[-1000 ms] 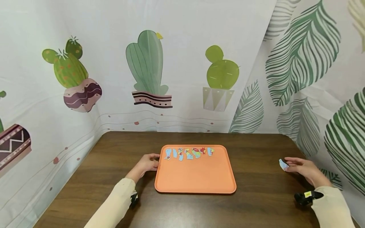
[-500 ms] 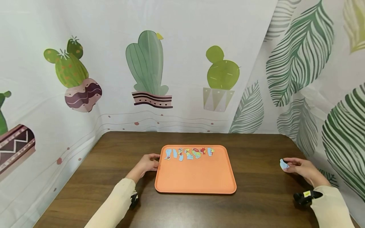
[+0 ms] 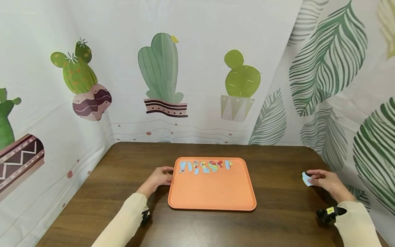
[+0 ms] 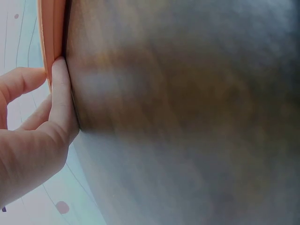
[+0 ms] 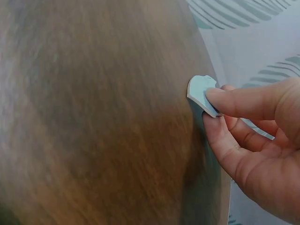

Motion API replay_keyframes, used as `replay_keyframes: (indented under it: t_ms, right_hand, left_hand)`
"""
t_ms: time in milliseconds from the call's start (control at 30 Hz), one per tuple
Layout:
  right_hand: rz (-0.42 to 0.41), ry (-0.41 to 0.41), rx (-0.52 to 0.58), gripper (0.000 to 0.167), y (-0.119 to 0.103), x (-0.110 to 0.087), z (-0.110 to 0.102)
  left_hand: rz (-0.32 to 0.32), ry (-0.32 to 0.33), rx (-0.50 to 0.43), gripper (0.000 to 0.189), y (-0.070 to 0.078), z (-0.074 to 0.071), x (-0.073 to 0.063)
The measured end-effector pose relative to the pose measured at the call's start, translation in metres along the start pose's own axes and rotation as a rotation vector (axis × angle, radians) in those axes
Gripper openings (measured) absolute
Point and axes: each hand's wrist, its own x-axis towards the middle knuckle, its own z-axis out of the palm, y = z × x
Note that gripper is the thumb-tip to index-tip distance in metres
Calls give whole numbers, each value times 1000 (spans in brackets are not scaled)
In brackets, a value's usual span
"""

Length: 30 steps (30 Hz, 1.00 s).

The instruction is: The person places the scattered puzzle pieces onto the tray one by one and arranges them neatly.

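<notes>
At the table's right side, my right hand (image 3: 329,182) pinches a light blue cardboard puzzle piece (image 3: 307,179) between thumb and fingers. The right wrist view shows this piece (image 5: 202,87) tilted, its pale cut edge facing the camera. Behind the fingers there, a thin light blue strip (image 5: 258,129) peeks out. My left hand (image 3: 159,176) rests at the left edge of the orange tray (image 3: 213,192), fingertips touching its outer side (image 4: 50,28). Along the tray's far side lies a row of several printed puzzle pieces (image 3: 206,169), mostly light blue with red and yellow parts.
The brown wooden table (image 3: 277,206) extends around the tray on all sides. A cloth (image 3: 200,68) printed with cacti and leaves hangs behind the table and along its sides. Each wrist wears a black camera strap (image 3: 331,214).
The puzzle piece in my right hand has turned a little between the fingers. The left hand and the tray keep their place; the head view has shifted slightly.
</notes>
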Motion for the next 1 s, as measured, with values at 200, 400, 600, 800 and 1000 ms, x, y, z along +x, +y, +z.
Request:
replay_keyframes:
  t_ms: [200, 400, 600, 800, 1000]
  right_hand:
    - [4, 21, 26, 53, -7, 3, 3]
    - [14, 8, 118, 55, -16, 10, 13]
    - [3, -68, 231, 53, -31, 18, 27]
    - [-20, -101, 293, 47, -48, 26, 43]
    - [-35, -112, 314, 48, -71, 30, 61]
  left_hand:
    - [-6, 4, -8, 47, 0, -1, 1]
    - [-5, 1, -8, 47, 0, 0, 2]
    - [-7, 2, -15, 47, 0, 0, 1]
    - [-6, -6, -10, 47, 0, -1, 1]
    - [-7, -6, -14, 47, 1, -1, 2]
